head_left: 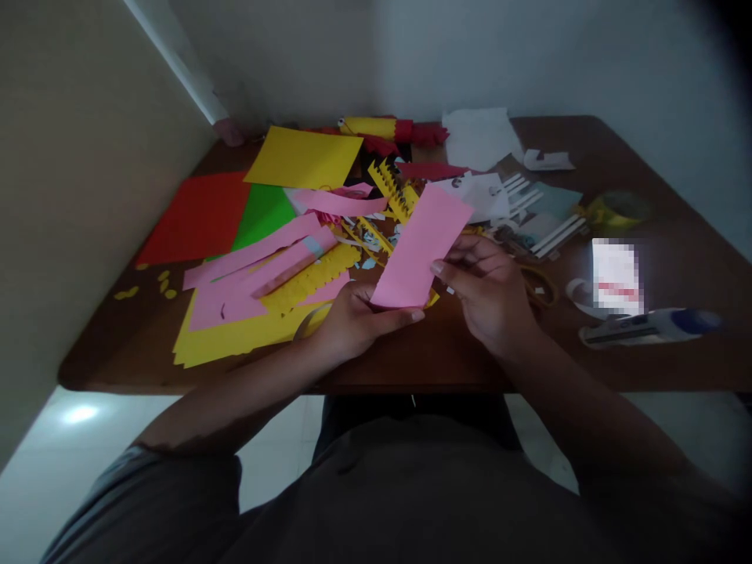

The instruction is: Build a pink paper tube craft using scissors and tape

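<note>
Pink paper strip (420, 247) held up over the near middle of the table (675, 258), clear of the clutter, its far end tilted up and away toward the scraps. My left hand (356, 317) closes on the near bottom edge, thumb lying across the front of that edge. My right hand (490, 294) pinches the strip's right edge about midway, thumb and forefinger narrow on the paper, other fingers curled beneath. From the look of it I judge the strip light and thin, stiff enough to stand out flat between two grips but quick to crease or bow if squeezed hard; edges and corners seem the right places to hold, leaving the flat face free. Likely a bit slick between dry fingertips, so a light two-point pinch suits it. Left of the hands lies a heap of pink strips (258, 270) over a yellow sheet (235, 337), with a yellow piece cut in scallops (311, 278) on top. Farther back, a red sheet (197, 215), a green sheet (262, 211) and another yellow sheet (302, 157) lie flat. Behind the held strip, a tangle of yellow cut scraps (393, 188) and white paper (479, 137). Right of my right hand, a pair of scissors (537, 282) partly hidden by the hand, a roll of tape (616, 207) farther off, and a white and blue tool (646, 325) near the table's front edge; what kind of tool I cannot tell.
</note>
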`<state>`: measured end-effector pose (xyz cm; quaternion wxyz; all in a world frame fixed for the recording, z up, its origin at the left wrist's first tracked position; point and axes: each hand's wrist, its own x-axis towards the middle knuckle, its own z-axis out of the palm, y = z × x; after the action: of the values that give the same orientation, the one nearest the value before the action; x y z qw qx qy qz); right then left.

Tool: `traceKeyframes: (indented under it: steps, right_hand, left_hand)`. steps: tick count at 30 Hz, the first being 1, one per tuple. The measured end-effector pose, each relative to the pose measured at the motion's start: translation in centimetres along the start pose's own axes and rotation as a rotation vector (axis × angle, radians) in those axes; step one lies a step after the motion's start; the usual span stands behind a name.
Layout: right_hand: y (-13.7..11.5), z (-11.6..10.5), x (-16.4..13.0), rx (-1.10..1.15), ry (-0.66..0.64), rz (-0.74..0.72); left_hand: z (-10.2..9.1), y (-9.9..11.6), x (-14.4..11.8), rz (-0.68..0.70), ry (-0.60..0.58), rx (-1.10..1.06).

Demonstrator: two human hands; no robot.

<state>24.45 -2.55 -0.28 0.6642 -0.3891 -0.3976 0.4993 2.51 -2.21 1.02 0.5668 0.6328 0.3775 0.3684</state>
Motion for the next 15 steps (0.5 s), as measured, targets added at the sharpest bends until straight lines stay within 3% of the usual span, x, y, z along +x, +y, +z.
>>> traceKeyframes:
  steps: [8, 15]
  right_hand:
    - [-0.08, -0.23, -0.23, 0.031, -0.001, 0.134]
    - [0.26, -0.32, -0.31, -0.091, -0.021, -0.04]
  left_hand:
    - [0.03, 0.66, -0.27, 0.013, -0.015, 0.098]
    - [0.09, 0.47, -0.11, -0.02, -0.076, 0.073]
